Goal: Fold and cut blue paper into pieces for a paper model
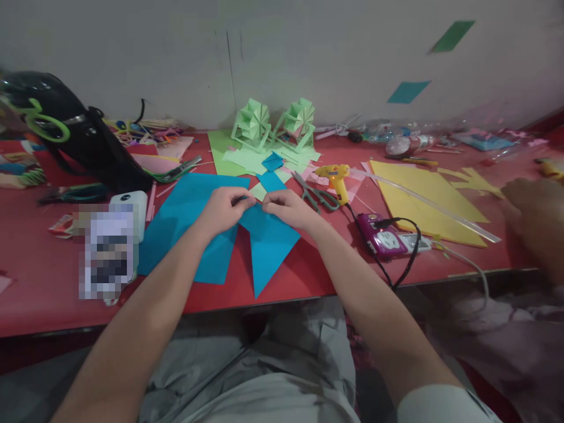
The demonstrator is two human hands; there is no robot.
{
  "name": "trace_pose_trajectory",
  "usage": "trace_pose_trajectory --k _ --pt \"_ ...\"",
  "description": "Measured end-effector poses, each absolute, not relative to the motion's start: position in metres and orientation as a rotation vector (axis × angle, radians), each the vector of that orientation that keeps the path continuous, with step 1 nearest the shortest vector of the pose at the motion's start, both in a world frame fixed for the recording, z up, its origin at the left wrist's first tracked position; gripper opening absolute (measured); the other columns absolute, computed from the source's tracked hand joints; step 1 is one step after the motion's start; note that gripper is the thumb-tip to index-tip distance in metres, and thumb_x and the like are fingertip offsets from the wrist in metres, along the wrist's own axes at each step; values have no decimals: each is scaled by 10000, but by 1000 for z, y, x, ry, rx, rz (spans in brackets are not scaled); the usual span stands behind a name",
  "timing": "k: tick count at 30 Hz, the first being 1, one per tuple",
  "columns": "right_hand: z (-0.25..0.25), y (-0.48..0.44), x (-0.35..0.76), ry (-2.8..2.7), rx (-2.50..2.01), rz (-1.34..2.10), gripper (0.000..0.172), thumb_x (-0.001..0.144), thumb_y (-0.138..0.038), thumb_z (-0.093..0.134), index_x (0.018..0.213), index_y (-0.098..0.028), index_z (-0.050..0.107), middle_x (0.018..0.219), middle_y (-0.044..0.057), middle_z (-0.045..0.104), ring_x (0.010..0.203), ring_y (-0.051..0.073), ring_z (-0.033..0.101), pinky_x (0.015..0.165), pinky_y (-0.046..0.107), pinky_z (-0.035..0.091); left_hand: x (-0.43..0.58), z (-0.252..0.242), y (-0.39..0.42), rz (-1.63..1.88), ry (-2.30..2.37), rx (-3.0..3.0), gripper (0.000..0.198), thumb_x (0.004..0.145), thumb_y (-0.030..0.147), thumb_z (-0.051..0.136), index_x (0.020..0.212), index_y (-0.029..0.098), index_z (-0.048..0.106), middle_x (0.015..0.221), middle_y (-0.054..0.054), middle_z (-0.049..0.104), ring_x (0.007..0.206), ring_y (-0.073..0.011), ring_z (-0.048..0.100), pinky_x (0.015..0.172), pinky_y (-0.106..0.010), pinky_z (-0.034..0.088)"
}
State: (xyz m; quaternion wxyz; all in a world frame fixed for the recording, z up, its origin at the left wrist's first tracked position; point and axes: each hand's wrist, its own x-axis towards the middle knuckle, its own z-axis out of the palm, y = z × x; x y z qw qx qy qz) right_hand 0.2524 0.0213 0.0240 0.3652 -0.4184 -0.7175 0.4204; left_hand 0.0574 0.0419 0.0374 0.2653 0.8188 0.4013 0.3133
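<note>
Both my hands pinch the upper edge of a folded blue paper (pixel 269 249), whose pointed end hangs toward the table's front edge. My left hand (pixel 228 208) has its fingers closed on the paper's upper left part. Close beside it, my right hand (pixel 288 207) is closed on the same paper, thumb and fingertips together. To the left, partly under my left forearm, lies a larger blue sheet (pixel 185 200). Smaller blue folded pieces (pixel 272 161) rest just beyond my hands, on light green paper (pixel 238 160).
Dark-handled scissors (pixel 317 194), a yellow glue gun (pixel 337 179) and a purple power adapter (pixel 381 235) lie right, with yellow sheets (pixel 423 200). Two green paper models (pixel 253 120) stand behind. Left are a phone (pixel 110 252) and black bag (pixel 74 129). Another person's hand (pixel 535 217) is far right.
</note>
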Motion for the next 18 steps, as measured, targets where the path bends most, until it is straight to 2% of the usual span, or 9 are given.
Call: trace_pose_trajectory --k 5,15,18 --pt "28 22 258 -1862 -1077 1114 199 748 -297 547 598 -169 524 561 -42 394 551 89 335 531 263 255 41 40 52 1020 1215 2161 225 827 369 607 789 181 726 759 -31 707 668 -173 586 609 -280 420" --pt "34 21 274 -1769 -1330 1063 202 733 -264 562 559 -163 577 523 -6 526 500 102 457 508 262 345 5 43 69 1297 1490 1999 168 779 345 651 741 194 712 585 1 591 542 -146 499 530 -276 363" --pt "32 24 273 -1593 -1304 977 206 785 -336 579 682 -165 630 655 20 610 569 121 529 549 269 400 1 44 71 1339 1501 1939 146 774 334 653 735 201 698 589 6 582 552 -144 505 538 -275 373"
